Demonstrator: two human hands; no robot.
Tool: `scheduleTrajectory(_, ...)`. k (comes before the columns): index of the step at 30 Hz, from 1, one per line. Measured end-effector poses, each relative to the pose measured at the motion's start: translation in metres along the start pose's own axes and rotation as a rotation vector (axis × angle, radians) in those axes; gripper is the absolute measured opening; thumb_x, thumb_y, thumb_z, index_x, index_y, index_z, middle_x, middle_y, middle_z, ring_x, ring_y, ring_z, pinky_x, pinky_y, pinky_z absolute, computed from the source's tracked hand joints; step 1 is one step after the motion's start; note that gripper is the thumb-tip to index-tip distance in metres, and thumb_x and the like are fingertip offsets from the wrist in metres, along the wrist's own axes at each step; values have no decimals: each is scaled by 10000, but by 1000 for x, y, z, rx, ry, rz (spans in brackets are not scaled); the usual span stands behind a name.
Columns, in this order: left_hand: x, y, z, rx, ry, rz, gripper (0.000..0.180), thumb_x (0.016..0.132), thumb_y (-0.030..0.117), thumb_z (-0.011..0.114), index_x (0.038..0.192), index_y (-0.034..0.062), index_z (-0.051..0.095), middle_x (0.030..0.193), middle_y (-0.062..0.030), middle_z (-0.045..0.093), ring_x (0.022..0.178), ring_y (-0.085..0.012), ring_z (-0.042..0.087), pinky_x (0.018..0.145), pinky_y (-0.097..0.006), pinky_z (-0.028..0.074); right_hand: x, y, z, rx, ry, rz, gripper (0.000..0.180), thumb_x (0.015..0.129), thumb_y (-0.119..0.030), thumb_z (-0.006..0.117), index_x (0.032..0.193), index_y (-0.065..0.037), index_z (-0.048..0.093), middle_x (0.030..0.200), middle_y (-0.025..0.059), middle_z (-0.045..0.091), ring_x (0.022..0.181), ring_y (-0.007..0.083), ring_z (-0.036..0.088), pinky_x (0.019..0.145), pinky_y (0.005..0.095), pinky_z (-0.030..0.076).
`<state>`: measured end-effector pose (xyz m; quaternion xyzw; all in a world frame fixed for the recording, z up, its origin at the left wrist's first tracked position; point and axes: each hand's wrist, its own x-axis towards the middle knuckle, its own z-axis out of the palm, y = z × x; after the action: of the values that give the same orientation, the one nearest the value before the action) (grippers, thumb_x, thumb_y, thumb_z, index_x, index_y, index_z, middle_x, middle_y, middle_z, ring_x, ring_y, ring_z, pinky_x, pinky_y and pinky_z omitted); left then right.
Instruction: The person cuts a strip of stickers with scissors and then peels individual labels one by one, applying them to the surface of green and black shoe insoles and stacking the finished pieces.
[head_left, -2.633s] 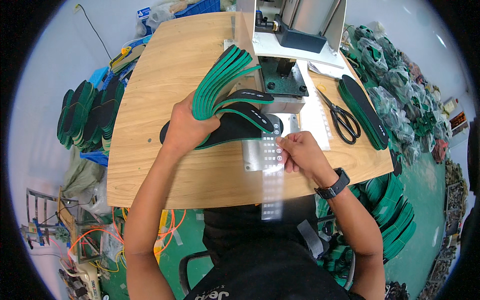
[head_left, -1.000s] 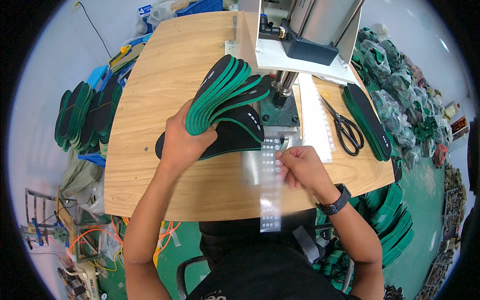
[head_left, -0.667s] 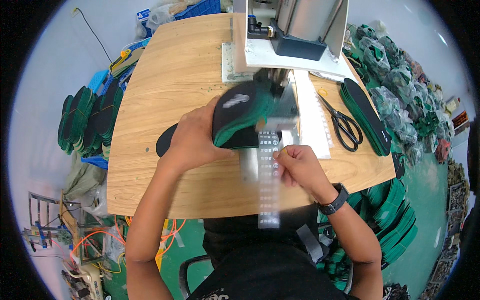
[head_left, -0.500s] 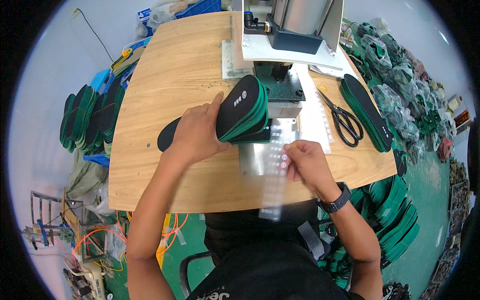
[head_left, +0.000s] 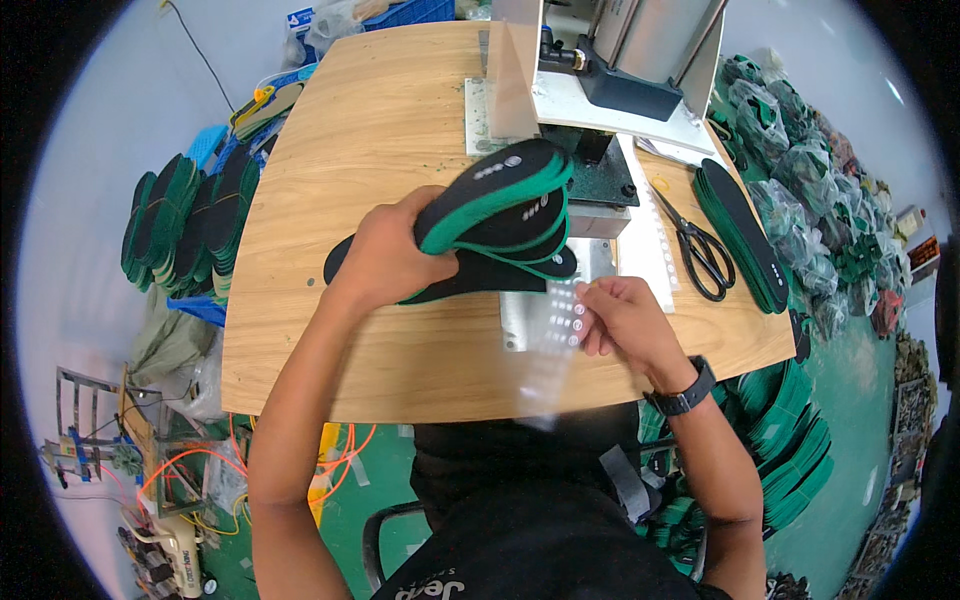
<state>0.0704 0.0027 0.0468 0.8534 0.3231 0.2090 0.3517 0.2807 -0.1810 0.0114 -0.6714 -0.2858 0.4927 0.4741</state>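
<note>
My left hand (head_left: 392, 255) is closed around a stack of black insoles with green undersides (head_left: 490, 190), lifted and fanned apart at their toe ends. White printed marks show on several of them. The lowest insole (head_left: 465, 278) lies flatter beneath the stack, its tip over the metal plate (head_left: 516, 330) of the press (head_left: 632, 95). Between the thumb and fingers of my right hand (head_left: 628, 318) is a clear strip with white printed marks (head_left: 560, 325). The strip's upper end meets the tip of that lowest insole; its lower end is blurred and hangs toward the table edge.
Black scissors (head_left: 703, 255) lie right of the press beside white printed sheets (head_left: 645, 235). Another insole stack (head_left: 738, 235) rests at the table's right edge. More insoles stand at the left (head_left: 190, 220) and below right (head_left: 780, 440). Bagged goods (head_left: 805, 180) cover the floor at right.
The upper insoles in my left hand have been tilted up and fanned apart, exposing the lowest one. The strip in my right hand now meets its tip. The whole view has shifted slightly.
</note>
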Motion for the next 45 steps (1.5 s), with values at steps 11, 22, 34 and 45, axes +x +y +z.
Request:
scheduleTrajectory(11,-5,-2,-7,-350,196,14,338,676,66,692,990,-27,608,873,-85,652,772,-144,574,741,-306,478,11,-14,2,-172,-70,96,357,937,-225,548,662,0,584,544,83,600,391,134,555,350,226,411)
scheduleTrajectory(22,-2,-5,-4,-282,163,-24,458,680,77,659,1121,-21,590,838,-65,631,753,-117,535,736,-255,454,14,-10,3,-175,-58,101,375,940,-261,579,646,-29,582,527,71,603,364,121,541,310,212,385)
scheduleTrajectory(34,-2,-2,-4,-280,129,-30,406,683,41,660,1083,-18,619,815,-57,650,739,-110,555,736,-246,460,12,-16,6,-190,-58,150,386,940,-266,580,636,-28,577,528,75,601,360,124,531,318,211,375)
scheduleTrajectory(45,-2,-1,1,-293,128,13,427,680,22,666,1102,-11,617,852,-76,673,762,-114,582,761,-256,475,11,-4,3,-136,-39,65,372,941,-246,576,637,-31,575,534,63,589,356,120,510,329,225,373)
